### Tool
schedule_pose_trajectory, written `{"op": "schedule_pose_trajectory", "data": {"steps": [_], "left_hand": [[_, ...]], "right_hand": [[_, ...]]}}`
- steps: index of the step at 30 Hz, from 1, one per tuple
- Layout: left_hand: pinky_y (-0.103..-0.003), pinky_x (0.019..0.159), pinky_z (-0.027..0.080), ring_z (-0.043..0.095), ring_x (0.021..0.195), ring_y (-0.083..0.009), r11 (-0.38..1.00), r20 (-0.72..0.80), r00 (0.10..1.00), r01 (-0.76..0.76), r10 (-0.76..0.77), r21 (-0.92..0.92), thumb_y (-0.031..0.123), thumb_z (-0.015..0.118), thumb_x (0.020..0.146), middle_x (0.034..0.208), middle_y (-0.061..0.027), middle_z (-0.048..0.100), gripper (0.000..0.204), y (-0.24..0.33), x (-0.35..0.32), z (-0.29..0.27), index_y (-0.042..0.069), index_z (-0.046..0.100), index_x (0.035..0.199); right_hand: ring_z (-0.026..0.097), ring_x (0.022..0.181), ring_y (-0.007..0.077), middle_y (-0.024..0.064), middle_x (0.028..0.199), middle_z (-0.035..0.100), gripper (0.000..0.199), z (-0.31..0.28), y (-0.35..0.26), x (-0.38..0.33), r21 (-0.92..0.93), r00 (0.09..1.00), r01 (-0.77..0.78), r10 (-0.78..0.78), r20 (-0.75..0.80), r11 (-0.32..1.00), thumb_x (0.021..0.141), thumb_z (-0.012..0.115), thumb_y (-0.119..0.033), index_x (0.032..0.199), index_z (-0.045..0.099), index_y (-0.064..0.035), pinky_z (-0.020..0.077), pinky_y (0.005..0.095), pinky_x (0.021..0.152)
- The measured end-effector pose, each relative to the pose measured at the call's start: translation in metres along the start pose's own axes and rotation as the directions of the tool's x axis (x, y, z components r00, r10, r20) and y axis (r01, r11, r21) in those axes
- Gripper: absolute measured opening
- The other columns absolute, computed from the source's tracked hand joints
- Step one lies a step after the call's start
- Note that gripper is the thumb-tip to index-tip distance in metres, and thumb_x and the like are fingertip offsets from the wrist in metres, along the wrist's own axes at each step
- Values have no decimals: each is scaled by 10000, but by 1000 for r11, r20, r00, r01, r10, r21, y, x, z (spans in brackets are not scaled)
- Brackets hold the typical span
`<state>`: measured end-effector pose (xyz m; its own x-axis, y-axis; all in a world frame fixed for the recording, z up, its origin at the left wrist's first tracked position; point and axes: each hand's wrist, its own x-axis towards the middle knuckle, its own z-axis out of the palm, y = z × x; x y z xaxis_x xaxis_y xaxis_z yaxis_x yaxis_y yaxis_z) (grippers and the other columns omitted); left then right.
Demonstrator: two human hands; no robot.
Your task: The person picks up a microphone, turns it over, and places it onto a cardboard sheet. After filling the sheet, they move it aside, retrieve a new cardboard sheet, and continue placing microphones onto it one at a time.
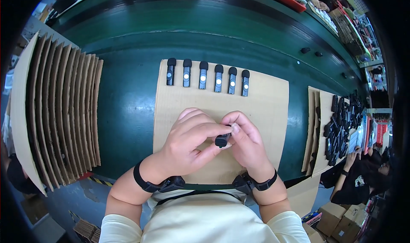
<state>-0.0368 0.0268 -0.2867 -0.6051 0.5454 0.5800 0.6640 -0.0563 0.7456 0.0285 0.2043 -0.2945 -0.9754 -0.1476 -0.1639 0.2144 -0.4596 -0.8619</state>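
Note:
Over the cardboard sheet (269, 115), both my hands come together at a small black clip-on microphone (221, 141). My left hand (181, 142) grips it between thumb and fingers. My right hand (250, 147) is closed at its far end, thumb against forefinger; what exactly lies under those fingertips is partly hidden. Farther off on the sheet, several similar microphones stand in a row, such as the leftmost microphone (170, 72) and the rightmost microphone (245, 83). Each has a dark foam tip at its far end and a pale round spot on its body.
Corrugated cardboard sheets (64, 110) stand in a tall row at the left. To the right, a cardboard piece (324, 110) bears a heap of black microphones (337, 134). Beyond it sits another person (358, 174). A few small black parts (305, 50) lie on the green table (128, 93).

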Motion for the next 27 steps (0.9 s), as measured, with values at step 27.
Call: {"op": "schedule_pose_trajectory", "data": {"steps": [27], "left_hand": [[-259, 673, 540, 628, 791, -213, 76, 450, 892, 451, -33, -889, -17, 708, 826, 924, -171, 684, 71, 129, 30, -81, -47, 709, 891]], "right_hand": [[549, 835, 57, -14, 918, 593, 227, -103, -94, 65, -888, 977, -157, -60, -202, 432, 897, 639, -19, 1119, 606, 12, 470, 195, 767]]}}
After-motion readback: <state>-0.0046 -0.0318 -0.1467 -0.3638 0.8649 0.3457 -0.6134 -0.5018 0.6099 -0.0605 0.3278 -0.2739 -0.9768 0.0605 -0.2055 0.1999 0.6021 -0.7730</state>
